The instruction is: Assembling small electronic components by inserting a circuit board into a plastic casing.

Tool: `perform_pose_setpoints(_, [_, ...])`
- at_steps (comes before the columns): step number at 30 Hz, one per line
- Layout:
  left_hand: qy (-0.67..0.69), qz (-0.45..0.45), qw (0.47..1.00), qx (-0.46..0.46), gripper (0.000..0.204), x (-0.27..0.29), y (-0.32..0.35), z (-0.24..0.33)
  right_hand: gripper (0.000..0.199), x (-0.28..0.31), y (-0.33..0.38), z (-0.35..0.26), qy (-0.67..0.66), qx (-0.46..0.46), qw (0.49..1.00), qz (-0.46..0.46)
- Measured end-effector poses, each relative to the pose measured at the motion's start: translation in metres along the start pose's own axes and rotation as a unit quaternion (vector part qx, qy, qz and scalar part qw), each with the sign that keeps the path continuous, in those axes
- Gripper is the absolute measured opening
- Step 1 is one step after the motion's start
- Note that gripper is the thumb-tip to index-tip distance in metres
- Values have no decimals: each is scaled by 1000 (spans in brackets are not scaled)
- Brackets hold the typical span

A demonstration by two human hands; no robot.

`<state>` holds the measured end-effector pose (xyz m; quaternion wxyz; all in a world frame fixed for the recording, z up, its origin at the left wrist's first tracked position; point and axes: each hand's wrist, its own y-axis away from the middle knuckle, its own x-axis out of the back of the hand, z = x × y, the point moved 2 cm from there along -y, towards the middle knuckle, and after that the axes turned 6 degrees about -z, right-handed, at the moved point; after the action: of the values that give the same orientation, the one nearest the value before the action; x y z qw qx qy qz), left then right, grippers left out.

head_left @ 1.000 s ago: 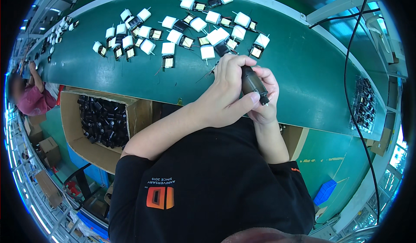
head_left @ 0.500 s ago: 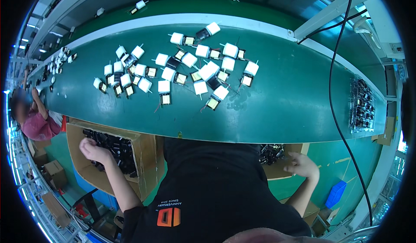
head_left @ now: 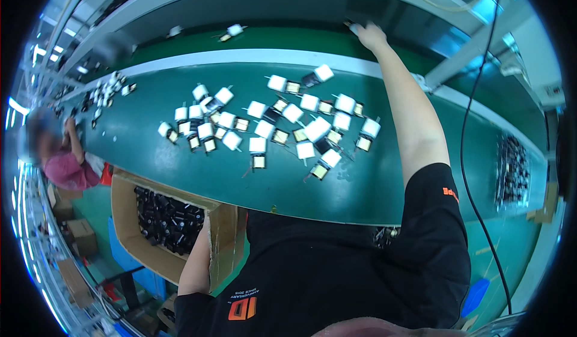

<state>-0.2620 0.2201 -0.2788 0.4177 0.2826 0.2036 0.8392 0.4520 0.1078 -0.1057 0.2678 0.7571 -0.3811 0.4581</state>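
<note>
My right arm stretches across the bench to the sunken green strip behind it. There my right hand [head_left: 371,35] has its fingertips closed on a small white-and-black part [head_left: 353,27]. My left forearm [head_left: 198,259] reaches into a cardboard box [head_left: 123,223] below the bench's front edge. The left hand's fingers are hidden by the box wall. Many small black parts [head_left: 168,223] fill that box. On the green bench [head_left: 228,186] lie several loose parts with white caps [head_left: 317,129], black bodies, pale yellow faces and thin wires.
A white ledge [head_left: 240,56] divides the bench from the strip, where another white-capped part [head_left: 234,30] lies. A clear tray of dark parts [head_left: 512,174] sits at the right end. A black cable [head_left: 464,138] hangs down. At far left a person [head_left: 63,156] works beside more parts.
My right hand has gone from beside the right-hand box to the part on the far strip. My left hand has slid toward the left box's right wall. The view has shifted.
</note>
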Motion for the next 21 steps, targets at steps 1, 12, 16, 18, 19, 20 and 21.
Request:
perform_pose_setpoints(1, [-11,-12,1000,-10,42,-9,-3,8,60,-10,-10,8,28,-3,1000,7])
perform_pose_setpoints(12, [-129,-97,987,-8,42,-28,95,-35,42,-3,51,26,-674,17,714,-192])
perform_pose_setpoints(16, [85,95,989,81,25,5,143,54,42,50,175,10,-853,48,441,-275])
perform_pose_setpoints(18, [90,277,956,24,28,30,170,80,35,59,225,9,-848,73,423,-312])
perform_pose_setpoints(19, [143,322,936,-24,26,35,178,105,34,60,247,15,-839,97,439,-307])
perform_pose_setpoints(20, [196,362,909,-68,28,41,186,133,34,61,267,20,-829,118,456,-300])
perform_pose_setpoints(21, [269,331,893,-144,30,41,183,158,40,56,278,20,-797,130,506,-303])
